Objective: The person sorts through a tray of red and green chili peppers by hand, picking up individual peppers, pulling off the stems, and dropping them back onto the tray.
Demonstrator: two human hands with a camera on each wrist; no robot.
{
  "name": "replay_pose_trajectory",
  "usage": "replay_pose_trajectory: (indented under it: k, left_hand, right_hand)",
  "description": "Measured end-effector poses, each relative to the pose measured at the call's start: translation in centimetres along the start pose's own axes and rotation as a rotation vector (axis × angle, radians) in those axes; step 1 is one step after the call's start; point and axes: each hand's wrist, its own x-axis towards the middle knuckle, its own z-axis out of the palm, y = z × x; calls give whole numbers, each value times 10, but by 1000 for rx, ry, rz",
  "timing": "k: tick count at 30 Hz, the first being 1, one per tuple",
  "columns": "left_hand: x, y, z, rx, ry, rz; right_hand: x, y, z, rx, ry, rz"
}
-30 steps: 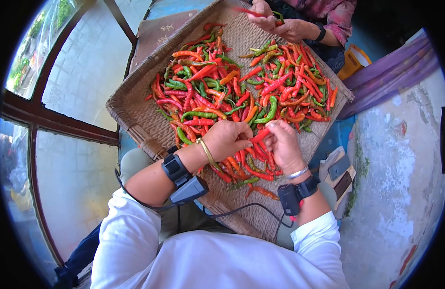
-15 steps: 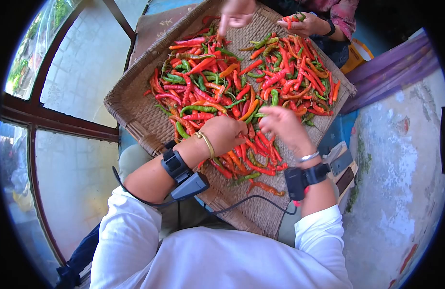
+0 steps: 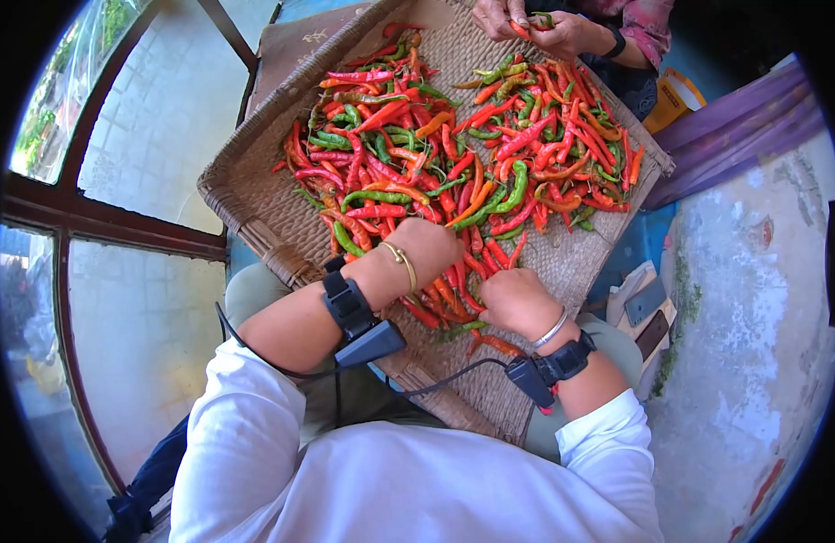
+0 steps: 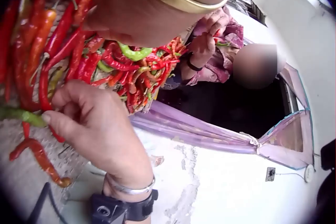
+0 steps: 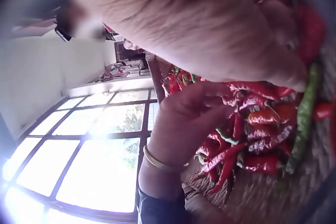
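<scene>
Red, orange and green peppers [image 3: 381, 181] lie in heaps in a shallow woven basket [image 3: 241, 185]. My left hand [image 3: 424, 256], gold bangle at the wrist, is over the near heap; the right wrist view shows its thumb and forefinger [image 5: 181, 121] apart and loosely bent among red peppers. To its right and nearer my body, my right hand [image 3: 521, 301] has its fingers curled down at the heap's edge. In the left wrist view that hand [image 4: 102, 129] pinches a long red pepper [image 4: 43, 90], its thumb beside a green one [image 4: 23, 116]. Its fingertips are hidden in the head view.
Across the basket another person's hands [image 3: 562, 34] hold peppers. A curled orange-red pepper [image 3: 497, 344] lies apart near my right wrist. A black cable [image 3: 449, 378] crosses the near rim. Two phones [image 3: 648, 300] lie at the right, by the wall; window panes stand at the left.
My right hand let go of a red pepper over the heap, then moved down towards my body to the heap's near edge. The other person's hand drew back from the far left heap.
</scene>
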Motion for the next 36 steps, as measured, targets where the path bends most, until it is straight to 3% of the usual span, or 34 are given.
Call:
replay_pose_trajectory:
  k: [4, 6, 13, 20, 21, 23, 24, 26, 34, 36]
  left_hand:
    - [-1, -19, -14, 15, 161, -110]
    - [-2, -21, -21, 27, 253, -313]
    - [9, -34, -6, 129, 150, -409]
    - [9, -31, -15, 126, 190, -322]
    - [7, -27, -17, 26, 378, -185]
    - [3, -18, -20, -132, 650, 12]
    - [1, -13, -20, -133, 650, 13]
    - [-3, -5, -19, -401, 467, -78]
    - [-5, 16, -24, -698, 441, -149]
    - [-2, 15, -16, -772, 521, -129]
  right_hand:
    - [4, -1, 4, -14, 19, 20]
    - [5, -1, 3, -18, 28, 26]
    - [4, 7, -2, 154, 128, 59]
    - [9, 2, -13, 384, 385, 55]
    - [11, 1, -14, 386, 385, 56]
    - [15, 1, -16, 697, 540, 35]
    - [17, 0, -14, 697, 540, 36]
    - [23, 0, -7, 1253, 549, 92]
    - [31, 0, 2, 1732, 450, 138]
    - [30, 3, -4, 1917, 588, 182]
